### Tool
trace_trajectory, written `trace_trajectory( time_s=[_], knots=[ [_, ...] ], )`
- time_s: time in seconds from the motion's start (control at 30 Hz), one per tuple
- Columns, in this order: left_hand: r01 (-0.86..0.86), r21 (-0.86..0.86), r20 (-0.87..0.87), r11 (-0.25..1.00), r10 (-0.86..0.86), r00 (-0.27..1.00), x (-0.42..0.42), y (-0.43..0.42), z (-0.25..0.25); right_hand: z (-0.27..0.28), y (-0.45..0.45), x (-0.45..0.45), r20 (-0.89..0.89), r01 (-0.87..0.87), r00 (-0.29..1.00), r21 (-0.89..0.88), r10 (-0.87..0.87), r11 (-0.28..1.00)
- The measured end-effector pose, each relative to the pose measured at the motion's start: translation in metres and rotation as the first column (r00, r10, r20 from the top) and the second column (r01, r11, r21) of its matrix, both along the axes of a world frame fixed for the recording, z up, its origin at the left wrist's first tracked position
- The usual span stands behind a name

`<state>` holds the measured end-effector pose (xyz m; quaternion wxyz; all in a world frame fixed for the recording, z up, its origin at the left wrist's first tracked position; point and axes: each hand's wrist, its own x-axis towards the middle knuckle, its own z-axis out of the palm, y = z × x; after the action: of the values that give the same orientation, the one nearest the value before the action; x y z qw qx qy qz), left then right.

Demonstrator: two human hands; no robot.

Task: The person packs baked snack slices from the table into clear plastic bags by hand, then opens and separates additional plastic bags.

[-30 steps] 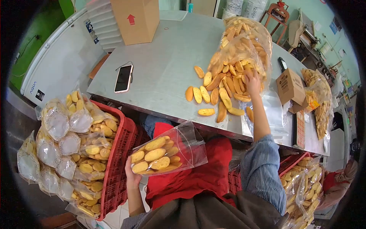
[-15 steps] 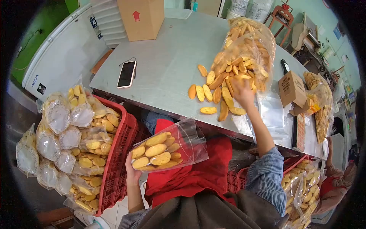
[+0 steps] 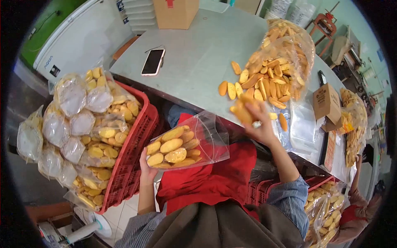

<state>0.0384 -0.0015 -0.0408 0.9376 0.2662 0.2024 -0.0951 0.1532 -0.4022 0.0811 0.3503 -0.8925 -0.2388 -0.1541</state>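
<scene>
My left hand [image 3: 147,170] grips the closed end of a clear plastic bag [image 3: 213,142] over my lap, its mouth toward the right. Oval golden rusks [image 3: 171,145] fill the bag's left part. Slightly blurred, my right hand [image 3: 263,125] is closed around several rusks [image 3: 244,108] above the table's near edge, to the upper right of the bag. A small white patch shows at its fingers. Beyond it, loose rusks [image 3: 264,84] spill from a large clear sack [image 3: 305,49] lying on the table.
A phone [image 3: 153,62] and a carton [image 3: 175,14] lie on the metal table [image 3: 198,53]. Flat plastic bags [image 3: 302,128] and a small open box [image 3: 326,101] are at right. Red crates [image 3: 134,144] of packed rusks stand left and lower right. Another person's sleeve [image 3: 351,223] shows far right.
My right hand has come from the rusk pile toward me and the bag, now carrying several rusks. My left hand still holds the bag. The whole view has shifted slightly.
</scene>
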Motion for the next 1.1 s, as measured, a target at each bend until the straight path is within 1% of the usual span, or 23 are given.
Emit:
trace_trajectory(
  time_s=[0.07, 0.13, 0.17, 0.23, 0.3, 0.4, 0.43, 0.53, 0.57, 0.63, 0.73, 0.8, 0.83, 0.9, 0.93, 0.97, 1.0, 1.03, 1.07, 1.1],
  knots=[
    [-0.018, 0.006, 0.001, 1.0, 0.018, 1.0, 0.001, 0.001, -0.004, -0.003, 0.02, -0.025, -0.115, -0.228, 0.964, 0.104, 0.239, 0.968],
    [-0.023, -0.013, -0.007, 1.0, 0.023, 1.0, 0.001, 0.001, -0.004, -0.018, 0.03, -0.043, -0.186, -0.245, 0.938, 0.24, 0.292, 0.939],
    [-0.004, -0.008, 0.043, 1.0, 0.004, 0.999, 0.001, 0.001, -0.003, -0.023, 0.032, -0.041, -0.093, -0.344, 0.921, 0.256, 0.378, 0.903],
    [0.012, 0.022, 0.071, 1.0, -0.013, 0.997, 0.001, 0.006, -0.011, -0.004, 0.031, -0.037, -0.246, -0.444, 0.846, 0.17, 0.474, 0.88],
    [0.029, 0.048, 0.086, 0.998, -0.033, 0.996, 0.003, 0.009, -0.015, 0.021, 0.037, -0.033, -0.422, -0.546, 0.732, 0.105, 0.534, 0.831],
    [0.077, 0.089, 0.109, 0.993, -0.087, 0.99, 0.01, 0.009, -0.009, 0.02, 0.054, -0.034, -0.579, -0.584, 0.631, 0.084, 0.516, 0.807],
    [0.09, 0.085, 0.151, 0.992, -0.102, 0.983, 0.013, 0.007, -0.004, 0.016, 0.061, -0.038, -0.509, -0.585, 0.65, 0.14, 0.564, 0.799],
    [0.117, 0.176, 0.134, 0.977, -0.142, 0.981, 0.018, -0.001, 0.002, -0.02, 0.082, -0.051, -0.473, -0.573, 0.665, 0.175, 0.579, 0.801],
    [0.157, 0.195, 0.145, 0.968, -0.187, 0.972, 0.018, -0.003, 0.007, -0.033, 0.089, -0.055, -0.524, -0.546, 0.618, 0.252, 0.587, 0.799],
    [0.176, 0.21, 0.157, 0.962, -0.211, 0.965, 0.021, -0.003, 0.006, -0.054, 0.099, -0.059, -0.609, -0.467, 0.51, 0.396, 0.607, 0.791],
    [0.185, 0.208, 0.177, 0.96, -0.223, 0.959, 0.022, -0.001, 0.002, -0.065, 0.106, -0.059, -0.501, -0.598, 0.608, 0.221, 0.616, 0.77],
    [0.181, 0.196, 0.178, 0.964, -0.216, 0.96, 0.021, -0.001, 0.001, -0.058, 0.105, -0.059, -0.496, -0.537, 0.752, -0.079, 0.434, 0.84],
    [0.167, 0.204, 0.165, 0.965, -0.202, 0.965, 0.02, -0.001, 0.0, -0.052, 0.104, -0.059, -0.47, -0.482, 0.815, -0.226, 0.339, 0.846],
    [0.138, 0.221, 0.145, 0.965, -0.173, 0.974, 0.019, -0.001, -0.002, -0.046, 0.099, -0.058, -0.448, -0.474, 0.83, -0.252, 0.332, 0.843],
    [0.124, 0.198, 0.149, 0.972, -0.155, 0.977, 0.019, 0.0, -0.002, -0.041, 0.096, -0.056, -0.437, -0.471, 0.837, -0.266, 0.331, 0.841],
    [0.107, 0.175, 0.152, 0.979, -0.134, 0.979, 0.016, 0.0, -0.002, -0.032, 0.084, -0.047, -0.38, -0.474, 0.84, -0.168, 0.387, 0.864],
    [0.088, 0.151, 0.153, 0.985, -0.111, 0.982, 0.014, 0.001, -0.002, -0.017, 0.073, -0.038, -0.332, -0.402, 0.866, -0.019, 0.374, 0.915],
    [0.037, 0.151, 0.148, 0.988, -0.059, 0.987, 0.011, 0.001, -0.005, -0.023, 0.057, -0.027, -0.29, -0.233, 0.921, 0.124, 0.26, 0.965],
    [0.027, 0.118, 0.124, 0.993, -0.042, 0.991, 0.009, 0.003, -0.006, -0.014, 0.038, -0.017, -0.502, 0.067, 0.864, 0.029, -0.043, 0.997],
    [0.015, 0.085, 0.099, 0.996, -0.024, 0.995, 0.007, 0.005, -0.007, -0.03, 0.008, 0.002, -0.237, 0.261, 0.926, -0.161, -0.294, 0.952]
  ],
)
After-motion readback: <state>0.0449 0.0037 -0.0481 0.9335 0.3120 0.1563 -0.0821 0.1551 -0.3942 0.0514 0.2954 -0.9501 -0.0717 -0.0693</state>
